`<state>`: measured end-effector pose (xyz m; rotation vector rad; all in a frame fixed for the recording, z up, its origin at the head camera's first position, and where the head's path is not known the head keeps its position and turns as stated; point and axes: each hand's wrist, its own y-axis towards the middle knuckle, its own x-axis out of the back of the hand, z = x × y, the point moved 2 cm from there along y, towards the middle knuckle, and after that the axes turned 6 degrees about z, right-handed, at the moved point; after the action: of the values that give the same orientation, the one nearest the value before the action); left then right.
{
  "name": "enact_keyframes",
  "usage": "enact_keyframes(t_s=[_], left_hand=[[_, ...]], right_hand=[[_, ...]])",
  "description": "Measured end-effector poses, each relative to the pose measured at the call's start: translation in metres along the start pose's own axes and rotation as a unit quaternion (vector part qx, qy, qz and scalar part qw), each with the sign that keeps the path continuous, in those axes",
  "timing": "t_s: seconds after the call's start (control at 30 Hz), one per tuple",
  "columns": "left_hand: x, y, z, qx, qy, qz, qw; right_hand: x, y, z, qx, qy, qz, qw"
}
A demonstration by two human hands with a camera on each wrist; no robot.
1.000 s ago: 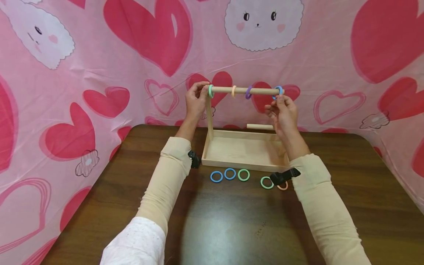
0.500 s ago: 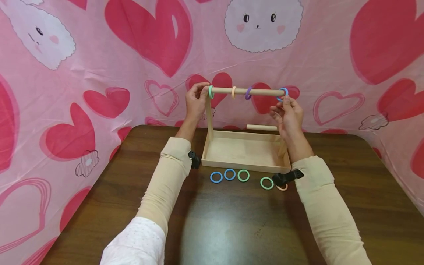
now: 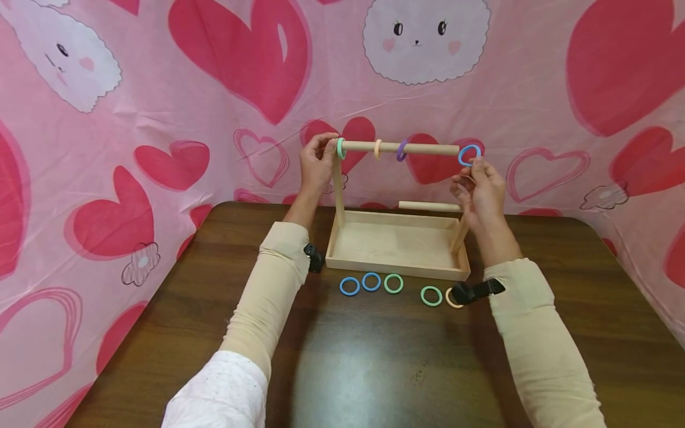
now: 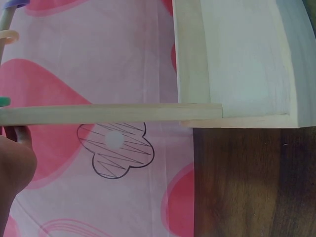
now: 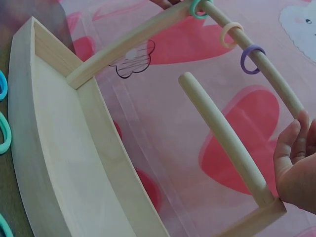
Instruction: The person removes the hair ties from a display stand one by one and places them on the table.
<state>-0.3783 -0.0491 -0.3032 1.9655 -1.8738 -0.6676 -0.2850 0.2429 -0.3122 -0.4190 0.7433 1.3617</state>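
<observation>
In the head view, my left hand [image 3: 317, 163] grips the top left corner of a wooden stand [image 3: 339, 196], thumb beside a mint ring [image 3: 341, 148]. The mint ring, a peach ring [image 3: 377, 148] and a purple ring [image 3: 401, 150] hang on the top rod [image 3: 433, 148]. My right hand [image 3: 485, 193] pinches a blue ring [image 3: 469, 147] between thumb and finger, just off the rod's free right end. The right wrist view shows the right hand [image 5: 298, 163] close to that rod end; the blue ring is hidden there. Only part of the left hand [image 4: 17, 160] shows in the left wrist view.
A lower rod [image 3: 428, 205] juts left from the short right post [image 3: 459, 235]. The stand's tray [image 3: 396, 267] rests on the dark table [image 3: 353, 368]. Before it lie two blue rings [image 3: 350, 293], two green rings [image 3: 431, 305] and a peach ring [image 3: 452, 305], partly covered by the right wrist camera.
My right hand has moved right with the blue ring, which has come from around the rod's right end to beyond its tip. The left hand has stayed in place.
</observation>
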Motion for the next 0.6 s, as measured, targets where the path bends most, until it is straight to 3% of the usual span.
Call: enact_keyframes(t_s=[0.6], left_hand=[[-0.001,0.0,-0.001,0.0,-0.001,-0.003,1.0]], right_hand=[[0.02,-0.03,-0.001,0.002,-0.02,0.073,0.9971]])
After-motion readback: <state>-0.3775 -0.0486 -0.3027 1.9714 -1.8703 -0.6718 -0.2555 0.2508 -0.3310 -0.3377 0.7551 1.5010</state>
